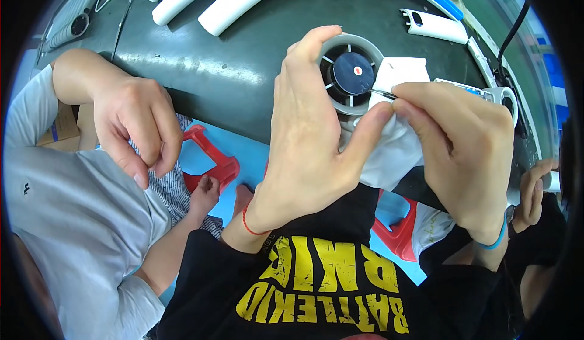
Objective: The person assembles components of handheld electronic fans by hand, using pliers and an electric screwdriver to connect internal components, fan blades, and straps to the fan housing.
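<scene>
My left hand [310,139] is curled round a grey ring-shaped fan housing [373,47], with the index finger along its far left side and the thumb at the lower right. Inside the ring, thin spokes hold a round dark blue hub [351,75] with a small red and white dot at its middle. Between the thumb and fingertips of my right hand [465,136] is a pinched thin dark metal tool [383,93], whose tip reaches the hub's right edge. A white cloth [389,151] lies under and beside the housing.
Long white curved shells [237,2] lie at the back of the dark green table [188,54]. A white cover piece [435,27] and a blue-handled tool [447,4] are at the far right. A co-worker's hand [139,118] hangs at the left; another person's hand [532,197] is at the right.
</scene>
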Tool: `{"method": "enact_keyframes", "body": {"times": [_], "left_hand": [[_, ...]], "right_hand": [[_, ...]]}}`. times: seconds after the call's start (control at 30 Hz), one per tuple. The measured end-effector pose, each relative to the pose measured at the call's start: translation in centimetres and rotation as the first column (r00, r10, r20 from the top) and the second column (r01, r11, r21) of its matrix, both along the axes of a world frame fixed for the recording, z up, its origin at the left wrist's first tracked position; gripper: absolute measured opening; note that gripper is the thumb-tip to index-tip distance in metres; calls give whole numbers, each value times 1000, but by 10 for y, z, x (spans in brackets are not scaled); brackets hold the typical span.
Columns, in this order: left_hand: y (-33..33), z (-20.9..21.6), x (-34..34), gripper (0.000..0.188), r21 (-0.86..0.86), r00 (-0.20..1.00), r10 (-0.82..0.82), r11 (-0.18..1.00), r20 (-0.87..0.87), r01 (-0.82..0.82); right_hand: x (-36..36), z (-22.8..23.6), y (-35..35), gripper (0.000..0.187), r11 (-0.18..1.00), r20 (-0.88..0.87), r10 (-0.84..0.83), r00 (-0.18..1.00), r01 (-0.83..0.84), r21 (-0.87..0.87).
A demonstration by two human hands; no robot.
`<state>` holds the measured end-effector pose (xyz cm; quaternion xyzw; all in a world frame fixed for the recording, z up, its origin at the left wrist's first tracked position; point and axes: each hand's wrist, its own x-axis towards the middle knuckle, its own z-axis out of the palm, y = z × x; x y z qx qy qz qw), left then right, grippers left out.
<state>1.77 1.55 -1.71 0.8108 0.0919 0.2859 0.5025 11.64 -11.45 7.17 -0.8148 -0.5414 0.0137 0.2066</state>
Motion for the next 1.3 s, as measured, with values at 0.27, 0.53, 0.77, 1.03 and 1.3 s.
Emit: {"method": "enact_keyframes", "body": {"times": [0.27,0.53,0.77,1.03,1.3], "left_hand": [[-1,3,-2,63,12,1000,18,1000,-16,-18],[-3,6,1,67,-113,999,-4,994,-40,-1],[2,8,-5,66,38,998,65,997,-21,-64],[5,11,-9,72,-196,999,-16,981,-41,8],[10,4,-7,78,-229,999,-23,973,27,29]], "right_hand": [[-4,-7,0,10,997,17,-33,999,32,72],[-5,0,-7,12,999,38,-49,998,48,11],[-5,15,3,28,985,-165,-154,974,164,49],[27,38,47,40,943,-79,215,973,-228,-241],[36,29,44,34,823,131,539,832,-487,-291]]}}
